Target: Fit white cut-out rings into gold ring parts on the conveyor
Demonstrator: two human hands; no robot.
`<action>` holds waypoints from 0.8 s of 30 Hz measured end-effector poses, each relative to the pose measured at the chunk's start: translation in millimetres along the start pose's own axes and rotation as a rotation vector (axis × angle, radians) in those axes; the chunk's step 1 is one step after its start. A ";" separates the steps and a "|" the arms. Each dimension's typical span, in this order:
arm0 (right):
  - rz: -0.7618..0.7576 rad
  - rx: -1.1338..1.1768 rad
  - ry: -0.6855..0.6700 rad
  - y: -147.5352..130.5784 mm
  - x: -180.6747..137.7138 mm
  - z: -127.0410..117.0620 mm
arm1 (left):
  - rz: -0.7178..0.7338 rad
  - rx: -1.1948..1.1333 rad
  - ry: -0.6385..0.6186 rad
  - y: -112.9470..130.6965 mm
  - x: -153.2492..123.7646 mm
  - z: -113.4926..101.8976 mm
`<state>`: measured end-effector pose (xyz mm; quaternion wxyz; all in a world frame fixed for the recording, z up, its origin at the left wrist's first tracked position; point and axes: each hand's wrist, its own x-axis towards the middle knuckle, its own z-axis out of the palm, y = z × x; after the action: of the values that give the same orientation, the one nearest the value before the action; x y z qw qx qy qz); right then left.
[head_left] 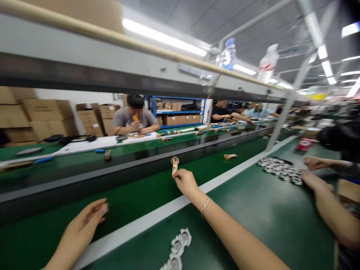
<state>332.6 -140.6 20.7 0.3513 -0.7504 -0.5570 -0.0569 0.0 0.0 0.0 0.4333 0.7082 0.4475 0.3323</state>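
Left hand [83, 227]: grip unloaded, fingers loosely parted over the green belt [126, 210]. Beige part [174, 167] — also over the belt, contact unclear, round end outward — sits clamped at its narrow end in the right hand [188, 183]. A light, steady pinch there should prevent twisting.

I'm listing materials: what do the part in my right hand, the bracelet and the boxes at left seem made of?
Part: tan, perhaps wood or plastic; finish unclear.
Bracelet: probably polished metal, silvery and shiny.
Boxes: likely matt cardboard, plain brown with flaps.
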 end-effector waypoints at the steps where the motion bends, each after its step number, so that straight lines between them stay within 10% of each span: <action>1: -0.074 0.066 -0.019 -20.1 -5.3 2.6 | -0.091 -0.194 -0.081 13.9 -10.1 2.5; 6: -0.423 0.364 -0.221 -112.2 -51.9 12.7 | -0.300 -0.744 -0.540 61.9 -52.7 30.2; 10: -0.662 0.398 -0.400 -141.1 -82.6 13.4 | -0.318 -0.875 -0.381 58.6 -59.8 42.7; 19: -0.381 0.466 -0.965 -133.1 -78.3 2.2 | -0.280 -0.916 -0.083 10.6 -9.4 12.5; 24: -0.494 0.381 -0.918 -137.7 -103.0 17.3 | -0.229 -0.821 -0.087 7.7 -11.6 20.5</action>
<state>168.3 -194.2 22.5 0.1782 -0.4684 -0.8127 0.2972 15.8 -18.9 -2.2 0.7317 0.4360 0.3352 0.4026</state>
